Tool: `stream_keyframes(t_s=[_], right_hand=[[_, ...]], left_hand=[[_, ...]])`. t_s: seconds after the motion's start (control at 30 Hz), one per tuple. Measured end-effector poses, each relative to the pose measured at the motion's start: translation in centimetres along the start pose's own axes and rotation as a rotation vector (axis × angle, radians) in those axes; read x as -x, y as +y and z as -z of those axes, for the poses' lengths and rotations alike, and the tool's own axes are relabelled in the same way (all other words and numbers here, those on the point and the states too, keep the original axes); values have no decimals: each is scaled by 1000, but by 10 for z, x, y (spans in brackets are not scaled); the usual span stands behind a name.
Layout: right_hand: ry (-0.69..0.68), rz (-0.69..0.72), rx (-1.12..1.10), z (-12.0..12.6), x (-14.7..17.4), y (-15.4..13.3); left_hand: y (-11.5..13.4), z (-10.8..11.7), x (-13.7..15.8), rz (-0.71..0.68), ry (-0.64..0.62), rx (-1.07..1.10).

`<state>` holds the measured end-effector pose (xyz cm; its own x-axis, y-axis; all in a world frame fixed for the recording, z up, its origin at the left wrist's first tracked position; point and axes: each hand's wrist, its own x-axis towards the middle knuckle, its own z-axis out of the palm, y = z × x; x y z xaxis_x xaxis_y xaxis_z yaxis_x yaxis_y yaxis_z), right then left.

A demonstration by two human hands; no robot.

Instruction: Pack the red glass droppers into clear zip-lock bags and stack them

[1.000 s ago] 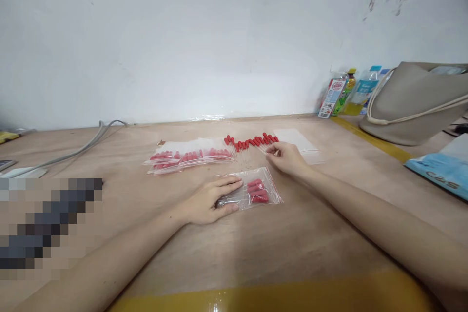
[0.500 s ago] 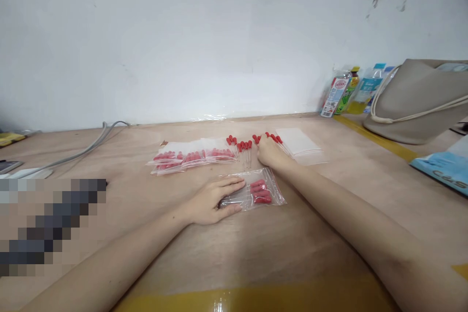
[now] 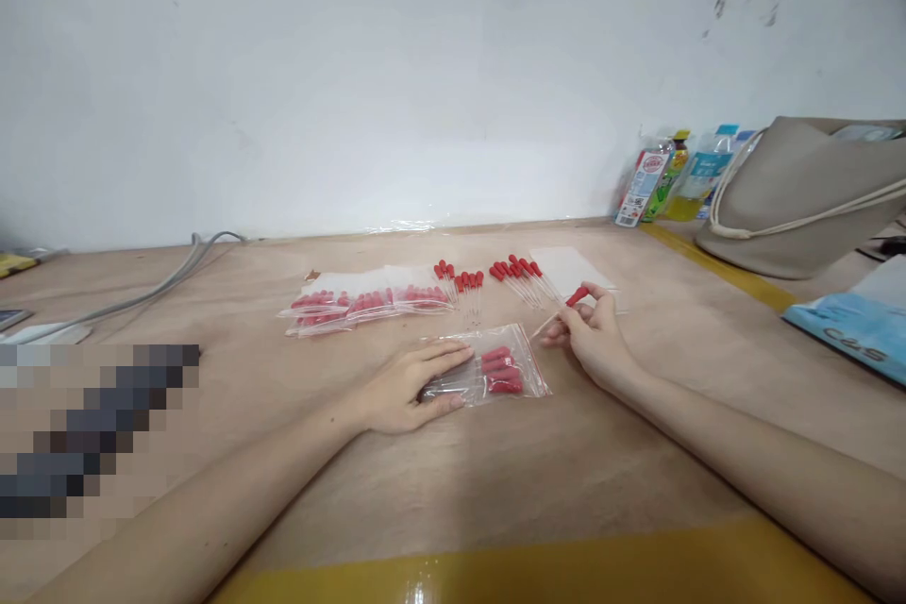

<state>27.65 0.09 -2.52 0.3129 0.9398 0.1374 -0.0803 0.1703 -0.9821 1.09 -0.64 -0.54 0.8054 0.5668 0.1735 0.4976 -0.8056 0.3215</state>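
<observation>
My left hand [image 3: 414,385] lies on the left part of a clear zip bag [image 3: 520,349], fingers apart, pressing it to the table. Inside that bag are several droppers [image 3: 502,371] with red rubber bulbs. Just right of the bag's open-looking edge, my right hand [image 3: 591,330] pinches a single dropper [image 3: 577,296] by its red bulb, its thin clear tube slanting down left towards the bag. Behind lie loose droppers in two groups, one at the middle [image 3: 469,283] and one to its right [image 3: 520,270]. Filled bags [image 3: 368,302] overlap in a row at the back left.
A stack of flat empty bags [image 3: 566,269] lies behind my right hand. Farther right stand a drink carton [image 3: 643,189], bottles [image 3: 708,175] and a grey bag [image 3: 799,198], with a blue packet [image 3: 842,335] in front. A grey cable [image 3: 170,288] runs along the left.
My right hand has come back from the right group of loose droppers towards the bag, now with one dropper in its fingers. My left hand stays on the bag.
</observation>
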Motion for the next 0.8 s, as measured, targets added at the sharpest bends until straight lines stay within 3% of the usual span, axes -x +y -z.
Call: stream_keyframes(t_s=[0.17, 0.3, 0.57, 0.8], right_hand=[[-81, -94, -104, -16, 4, -2], [-196, -114, -77, -14, 9, -1], [-391, -50, 228, -5, 4, 2], [-564, 32, 232, -13, -5, 7]], left_hand=[[1, 0, 1, -8, 27, 1], [2, 1, 0, -15, 38, 12], [5, 2, 0, 1, 25, 26], [5, 3, 0, 8, 31, 34]])
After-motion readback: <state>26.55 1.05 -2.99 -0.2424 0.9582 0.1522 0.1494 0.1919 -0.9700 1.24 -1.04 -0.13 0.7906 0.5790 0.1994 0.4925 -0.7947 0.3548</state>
